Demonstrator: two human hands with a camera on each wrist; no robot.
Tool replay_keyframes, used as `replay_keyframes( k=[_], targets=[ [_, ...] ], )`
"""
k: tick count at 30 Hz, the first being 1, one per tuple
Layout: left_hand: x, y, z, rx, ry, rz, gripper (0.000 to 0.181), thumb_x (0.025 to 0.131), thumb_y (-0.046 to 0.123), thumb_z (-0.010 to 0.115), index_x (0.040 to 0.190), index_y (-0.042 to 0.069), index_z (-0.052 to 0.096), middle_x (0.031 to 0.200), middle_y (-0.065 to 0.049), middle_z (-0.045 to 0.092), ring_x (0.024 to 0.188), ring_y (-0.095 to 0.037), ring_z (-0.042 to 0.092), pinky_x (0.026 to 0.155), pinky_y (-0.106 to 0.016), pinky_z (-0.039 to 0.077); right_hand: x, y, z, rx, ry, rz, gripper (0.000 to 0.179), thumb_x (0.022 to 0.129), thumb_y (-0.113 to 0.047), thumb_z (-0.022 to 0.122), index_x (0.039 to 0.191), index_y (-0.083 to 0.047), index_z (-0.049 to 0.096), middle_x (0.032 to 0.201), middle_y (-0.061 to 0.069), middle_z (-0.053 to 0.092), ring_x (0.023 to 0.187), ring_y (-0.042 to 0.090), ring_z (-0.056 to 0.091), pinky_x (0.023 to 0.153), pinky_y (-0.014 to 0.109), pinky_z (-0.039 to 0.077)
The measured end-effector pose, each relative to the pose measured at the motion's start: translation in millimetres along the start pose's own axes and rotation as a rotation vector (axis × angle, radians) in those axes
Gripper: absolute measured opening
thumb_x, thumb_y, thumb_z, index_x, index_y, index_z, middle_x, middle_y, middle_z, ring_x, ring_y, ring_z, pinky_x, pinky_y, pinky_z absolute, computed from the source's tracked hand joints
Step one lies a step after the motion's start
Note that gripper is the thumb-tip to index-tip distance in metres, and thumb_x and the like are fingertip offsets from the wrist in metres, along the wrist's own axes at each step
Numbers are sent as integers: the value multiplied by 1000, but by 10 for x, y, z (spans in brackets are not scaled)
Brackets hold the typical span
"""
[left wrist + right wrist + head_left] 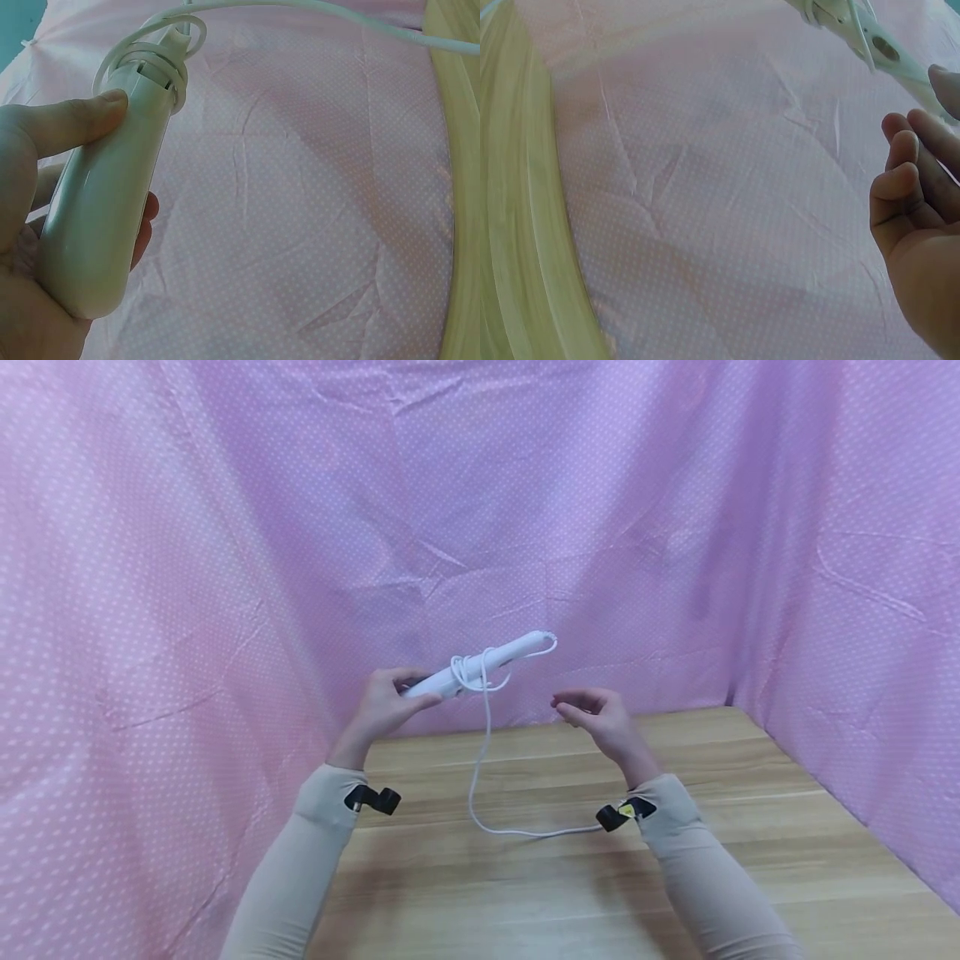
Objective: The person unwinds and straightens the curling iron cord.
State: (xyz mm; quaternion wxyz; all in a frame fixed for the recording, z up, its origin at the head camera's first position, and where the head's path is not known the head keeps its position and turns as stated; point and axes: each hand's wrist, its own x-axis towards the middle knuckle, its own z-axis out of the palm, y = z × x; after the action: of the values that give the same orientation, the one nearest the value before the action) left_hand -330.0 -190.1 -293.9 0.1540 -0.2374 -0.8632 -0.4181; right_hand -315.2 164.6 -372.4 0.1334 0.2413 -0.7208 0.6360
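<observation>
My left hand (385,702) grips one end of a white hair straightener (495,658) above the table. In the left wrist view the thumb lies along its smooth body (105,195), with fingers curled round the far side. A white cord (483,752) winds several times around the middle of the straightener, loops at its far end and hangs down to the table. To the right, my right hand (603,718) is in the air with loosely bent fingers and nothing in them. In the right wrist view its fingertips are near the straightener, which shows a dark oval (886,49).
A wooden table (540,893) lies below both hands. Pink dotted cloth (480,510) hangs behind it and along both sides. The cord runs over the tabletop toward the right wrist, where a small black camera (613,816) hides its end.
</observation>
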Motion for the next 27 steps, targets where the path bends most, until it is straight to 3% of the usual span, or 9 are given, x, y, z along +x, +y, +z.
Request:
replay_keyframes(
  k=[13,27],
  targets=[
    [63,-6,122,-35,-27,1,41,74,26,85,110,9,73,104,-13,72,84,-26,65,70,-34,53,137,-145,530,69,-30,36,31,88,-11,70,111,9,66,92,-6,72,77,8,62,67,21,50],
    [49,32,150,-5,-23,-7,43,76,30,84,112,10,72,108,-13,71,91,-31,65,74,-38,54,141,-124,821,102,-51,0,24,87,-8,70,106,7,68,86,0,69,72,9,60,64,21,49]
  ],
)
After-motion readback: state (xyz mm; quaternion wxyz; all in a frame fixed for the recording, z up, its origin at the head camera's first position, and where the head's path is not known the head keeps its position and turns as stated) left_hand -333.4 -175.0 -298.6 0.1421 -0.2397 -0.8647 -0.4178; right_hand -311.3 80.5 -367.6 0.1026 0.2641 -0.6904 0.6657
